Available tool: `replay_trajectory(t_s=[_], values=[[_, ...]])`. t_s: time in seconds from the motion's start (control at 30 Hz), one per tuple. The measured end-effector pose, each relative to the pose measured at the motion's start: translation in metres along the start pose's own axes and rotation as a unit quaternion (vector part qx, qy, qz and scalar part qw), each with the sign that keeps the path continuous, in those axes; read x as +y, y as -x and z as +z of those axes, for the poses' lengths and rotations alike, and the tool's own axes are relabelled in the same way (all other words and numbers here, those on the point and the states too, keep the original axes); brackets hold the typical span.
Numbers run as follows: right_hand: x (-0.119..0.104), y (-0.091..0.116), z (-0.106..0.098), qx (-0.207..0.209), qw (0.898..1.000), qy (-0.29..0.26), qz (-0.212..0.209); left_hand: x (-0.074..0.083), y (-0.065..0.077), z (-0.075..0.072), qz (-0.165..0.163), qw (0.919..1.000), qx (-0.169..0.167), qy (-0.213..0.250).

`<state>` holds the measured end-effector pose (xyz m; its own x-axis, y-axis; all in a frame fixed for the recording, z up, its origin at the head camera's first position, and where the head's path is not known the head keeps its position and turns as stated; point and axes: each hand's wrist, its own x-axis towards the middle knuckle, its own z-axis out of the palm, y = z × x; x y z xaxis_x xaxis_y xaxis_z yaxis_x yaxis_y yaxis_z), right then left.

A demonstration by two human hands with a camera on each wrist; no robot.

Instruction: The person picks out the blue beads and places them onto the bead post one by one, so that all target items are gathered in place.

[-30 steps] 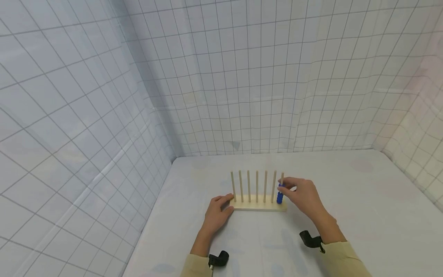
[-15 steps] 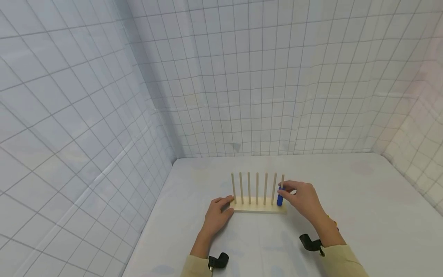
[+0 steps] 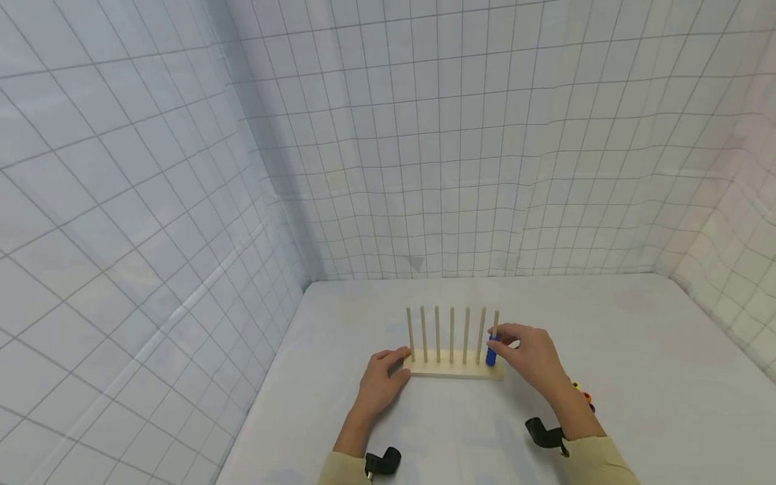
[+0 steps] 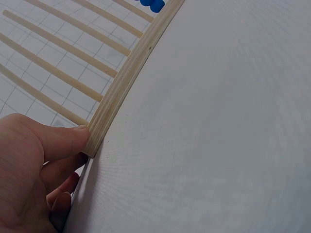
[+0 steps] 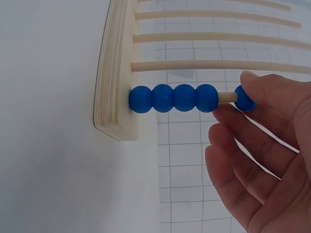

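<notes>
A wooden bead frame has a flat base (image 3: 451, 370) with several upright rods (image 3: 451, 330) in a row. At its left end my left hand (image 3: 380, 385) grips the base, the thumb at the front edge and the fingers behind. My right hand (image 3: 533, 350) is at the rightmost rod, pinching a blue bead (image 5: 245, 98) between thumb and index finger. That bead is on the rod, with a short bare stretch of wood (image 5: 227, 97) separating it from several stacked blue beads (image 5: 184, 98) seated against the base. The other rods carry no beads.
Small yellow, orange and dark beads (image 3: 586, 397) lie on the white table (image 3: 667, 377) beside my right wrist, partly hidden by it. Black wrist cameras (image 3: 383, 461) are strapped to both wrists. Gridded white sheeting (image 3: 436, 168) rises behind and at the sides.
My right hand has come slightly down the rightmost rod with a blue bead. The whole scene sits a little lower in the head view; coloured beads now show by my right wrist.
</notes>
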<state>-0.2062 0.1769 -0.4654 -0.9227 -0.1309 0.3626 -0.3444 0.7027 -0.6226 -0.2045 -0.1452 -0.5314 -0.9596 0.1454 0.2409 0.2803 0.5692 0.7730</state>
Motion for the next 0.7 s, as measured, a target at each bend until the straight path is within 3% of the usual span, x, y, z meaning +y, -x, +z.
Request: replay_trajectory(t_s=[0.7], values=[[0.0017,0.0017,0.0055,-0.015,1.000,0.005,0.011,0.0022,-0.0002,-0.0002,-0.002,1.0000,0.004,-0.005]])
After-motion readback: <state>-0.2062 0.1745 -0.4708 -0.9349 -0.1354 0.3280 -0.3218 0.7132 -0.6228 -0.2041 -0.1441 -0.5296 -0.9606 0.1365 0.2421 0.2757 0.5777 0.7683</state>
